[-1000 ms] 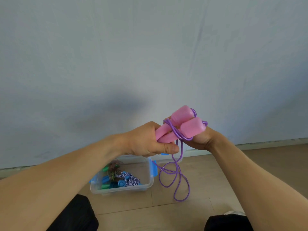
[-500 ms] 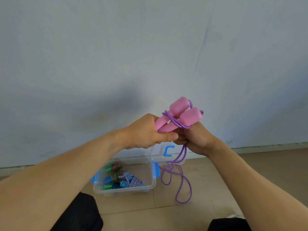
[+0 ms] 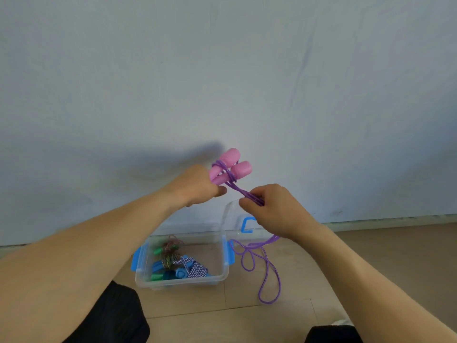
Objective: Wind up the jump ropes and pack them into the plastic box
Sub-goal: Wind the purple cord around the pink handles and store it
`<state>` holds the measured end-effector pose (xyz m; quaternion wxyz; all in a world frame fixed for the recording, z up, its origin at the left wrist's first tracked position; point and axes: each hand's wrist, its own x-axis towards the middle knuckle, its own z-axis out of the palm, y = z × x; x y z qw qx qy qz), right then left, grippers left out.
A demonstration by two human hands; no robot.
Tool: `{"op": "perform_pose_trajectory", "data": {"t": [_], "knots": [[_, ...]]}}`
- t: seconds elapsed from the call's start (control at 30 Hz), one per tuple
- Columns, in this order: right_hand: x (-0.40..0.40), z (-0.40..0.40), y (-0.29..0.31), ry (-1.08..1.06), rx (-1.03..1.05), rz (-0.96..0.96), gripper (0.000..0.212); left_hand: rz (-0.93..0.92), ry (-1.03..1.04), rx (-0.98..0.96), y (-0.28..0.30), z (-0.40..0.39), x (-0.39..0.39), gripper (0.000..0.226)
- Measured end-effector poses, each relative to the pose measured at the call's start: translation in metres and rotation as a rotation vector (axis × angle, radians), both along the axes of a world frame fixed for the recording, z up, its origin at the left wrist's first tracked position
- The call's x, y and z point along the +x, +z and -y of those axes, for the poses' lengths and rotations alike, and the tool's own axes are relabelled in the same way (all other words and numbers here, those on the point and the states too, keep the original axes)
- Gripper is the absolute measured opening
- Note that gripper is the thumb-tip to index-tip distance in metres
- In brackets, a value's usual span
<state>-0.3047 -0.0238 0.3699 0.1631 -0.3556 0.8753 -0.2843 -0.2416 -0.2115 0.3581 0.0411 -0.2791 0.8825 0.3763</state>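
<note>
Left hand (image 3: 197, 186) grips pink handles (image 3: 231, 167); right hand (image 3: 269, 209) pinches purple rope (image 3: 247, 253) trailing to floor (image 3: 371, 256) beside box (image 3: 183, 280).

A plain pale grey-blue wall (image 3: 173, 70) fills most of the view, with soft shadows across its lower part. A light baseboard (image 3: 395, 222) runs along its foot. Below lies a tan floor (image 3: 383, 256) of large tiles with thin dark joints.

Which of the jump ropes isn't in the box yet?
The purple rope with pink handles: the left hand grips its handles, the right hand pinches its cord. The green-handled rope and blue-handled rope lie in the plastic box.
</note>
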Motion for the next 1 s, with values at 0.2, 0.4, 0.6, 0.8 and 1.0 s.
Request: {"op": "perform_pose_trajectory", "data": {"t": [0.2,0.4,0.6,0.8,1.0], "knots": [[0.013,-0.005,0.003,0.097,0.135,-0.527,0.020,0.344,-0.321,-0.332,-0.010,-0.029,0.002,0.035],[0.005,-0.011,0.002,0.034,0.055,-0.249,0.015,0.275,-0.609,-0.625,-0.013,-0.062,0.012,0.027],[-0.012,-0.029,0.012,0.116,-0.019,0.250,0.035,0.214,-0.831,-0.509,-0.008,-0.072,0.021,0.045],[-0.037,-0.044,0.008,0.197,-0.126,0.597,0.043,-0.085,-0.854,-0.273,0.007,-0.089,0.026,0.050],[-0.056,-0.026,0.004,0.054,-0.643,0.650,0.037,-0.349,-0.591,0.066,0.023,-0.091,0.030,0.044]]}}
